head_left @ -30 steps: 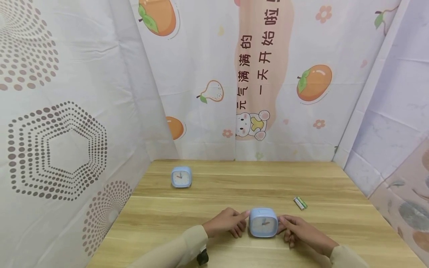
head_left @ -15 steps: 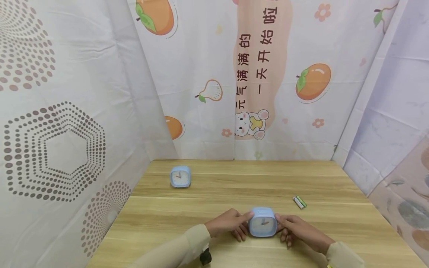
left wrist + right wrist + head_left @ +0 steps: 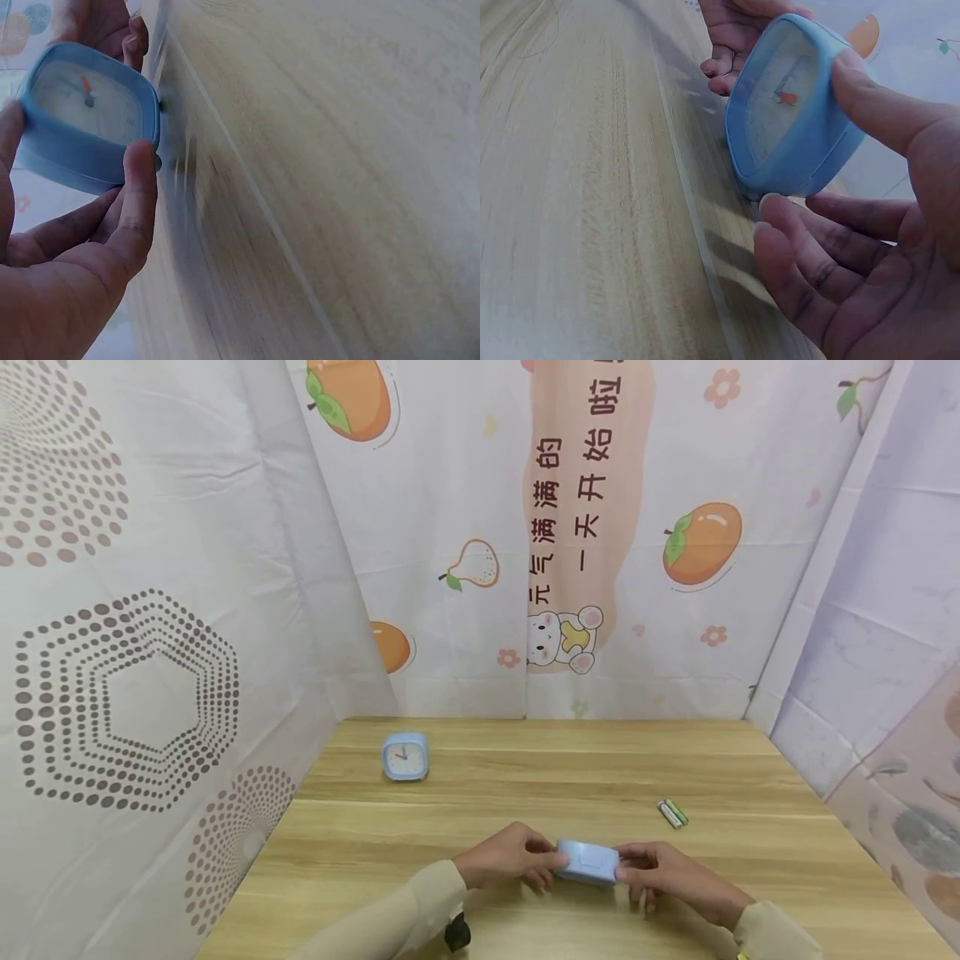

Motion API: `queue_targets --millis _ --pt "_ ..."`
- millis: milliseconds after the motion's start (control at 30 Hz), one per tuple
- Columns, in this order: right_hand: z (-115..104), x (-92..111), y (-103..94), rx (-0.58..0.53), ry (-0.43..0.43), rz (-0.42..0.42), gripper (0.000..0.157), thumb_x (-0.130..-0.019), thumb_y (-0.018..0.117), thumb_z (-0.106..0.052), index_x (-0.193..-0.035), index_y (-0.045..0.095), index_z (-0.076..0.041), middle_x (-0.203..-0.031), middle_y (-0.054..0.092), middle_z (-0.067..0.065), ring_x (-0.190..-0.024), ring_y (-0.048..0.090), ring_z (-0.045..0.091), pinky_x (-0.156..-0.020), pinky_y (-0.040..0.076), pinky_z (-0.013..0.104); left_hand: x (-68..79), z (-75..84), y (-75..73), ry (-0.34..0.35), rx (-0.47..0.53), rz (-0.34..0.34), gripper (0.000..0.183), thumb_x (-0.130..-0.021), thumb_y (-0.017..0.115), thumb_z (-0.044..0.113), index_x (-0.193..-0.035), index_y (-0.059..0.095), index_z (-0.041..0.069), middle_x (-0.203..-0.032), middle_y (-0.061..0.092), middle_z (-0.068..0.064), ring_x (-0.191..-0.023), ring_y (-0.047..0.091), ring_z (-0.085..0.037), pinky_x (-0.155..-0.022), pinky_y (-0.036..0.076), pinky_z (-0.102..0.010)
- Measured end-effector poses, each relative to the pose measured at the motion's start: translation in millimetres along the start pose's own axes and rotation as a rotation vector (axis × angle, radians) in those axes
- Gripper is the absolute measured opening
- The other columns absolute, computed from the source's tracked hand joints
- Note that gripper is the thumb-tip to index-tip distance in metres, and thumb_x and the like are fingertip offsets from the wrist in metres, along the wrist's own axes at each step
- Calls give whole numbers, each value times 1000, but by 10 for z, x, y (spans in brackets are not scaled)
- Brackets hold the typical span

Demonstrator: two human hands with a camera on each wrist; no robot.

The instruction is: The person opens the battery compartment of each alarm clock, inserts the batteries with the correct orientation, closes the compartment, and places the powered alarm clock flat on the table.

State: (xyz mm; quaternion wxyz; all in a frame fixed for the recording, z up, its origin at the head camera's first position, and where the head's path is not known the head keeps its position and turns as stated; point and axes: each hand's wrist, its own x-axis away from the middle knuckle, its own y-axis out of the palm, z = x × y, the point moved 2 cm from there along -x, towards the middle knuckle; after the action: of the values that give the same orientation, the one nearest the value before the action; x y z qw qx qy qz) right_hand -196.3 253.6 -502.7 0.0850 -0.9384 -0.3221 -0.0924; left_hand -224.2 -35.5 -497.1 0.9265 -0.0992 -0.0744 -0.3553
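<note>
A pale blue analog table clock (image 3: 405, 757) with a rounded-square case and a white dial stands upright near the far left corner of the wood-grain tabletop (image 3: 495, 777), while towards the right a white battery (image 3: 668, 815) and a green battery (image 3: 677, 812) lie side by side. Behind, a white curtain (image 3: 427, 468) carries orange fruits (image 3: 702, 545), an outlined pear (image 3: 480, 563), brown Chinese lettering (image 3: 589, 485) and a white cartoon animal (image 3: 558, 641). The left curtain (image 3: 292, 560) bears dotted hexagons and circles, and a pale marbled curtain (image 3: 870, 593) hangs on the right.
</note>
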Motion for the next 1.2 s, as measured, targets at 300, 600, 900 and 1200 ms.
queue_targets --millis 300,600,900,1200 --pt "32 -41 29 62 5 55 63 -97 73 -21 -150 47 3 -136 59 17 -93 59 27 -64 55 33 15 15 -7 18 -116 46 39 -86 86 13 -118 71 -2 -99 72 -1 -91 68 -14 -82 57 -30" --pt "15 -75 77 122 -26 83 74 -88 83 -16 -150 48 3 -112 64 13 -81 55 19 -60 53 28 36 32 29 30 -164 80 46 -76 92 4 -116 69 4 -97 68 1 -88 67 -15 -80 55 -25" --pt "43 -73 165 165 -35 128 81 -83 87 -15 -152 45 1 -91 65 12 -76 58 18 -58 52 28 48 -2 95 19 -236 144 58 -68 96 4 -117 66 7 -97 65 5 -88 65 -13 -79 53 -24" --pt "28 -53 274 277 -92 217 89 -73 93 -16 -149 48 -3 -86 63 11 -74 59 19 -58 51 27 33 13 144 73 -359 183 63 -61 99 1 -114 65 6 -97 63 7 -84 61 -8 -77 52 -21"
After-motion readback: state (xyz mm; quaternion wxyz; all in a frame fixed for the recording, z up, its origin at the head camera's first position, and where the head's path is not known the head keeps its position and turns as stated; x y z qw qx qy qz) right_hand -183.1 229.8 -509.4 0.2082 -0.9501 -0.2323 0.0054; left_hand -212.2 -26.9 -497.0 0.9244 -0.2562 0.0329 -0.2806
